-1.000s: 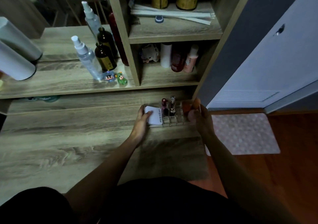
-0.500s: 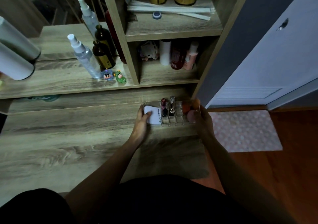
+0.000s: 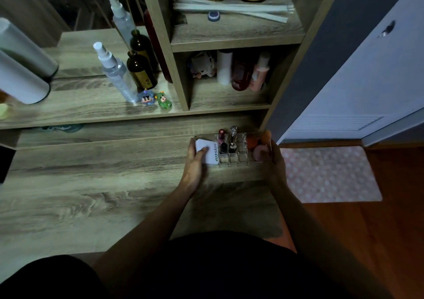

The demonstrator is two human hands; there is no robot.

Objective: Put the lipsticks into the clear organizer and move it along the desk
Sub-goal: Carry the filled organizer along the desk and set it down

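My left hand point(image 3: 195, 161) and right hand point(image 3: 273, 161) grip the ends of the clear organizer point(image 3: 241, 154) at the desk's point(image 3: 91, 195) right rear. Two lipsticks point(image 3: 222, 141) stand inside. The shelf unit point(image 3: 270, 112) rises at 12 o'clock.

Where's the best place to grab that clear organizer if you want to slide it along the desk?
By its two short end walls, one of the hands on each side, as the left hand and right hand do. The clear organizer is long, low and open-topped, with lipsticks standing upright inside.
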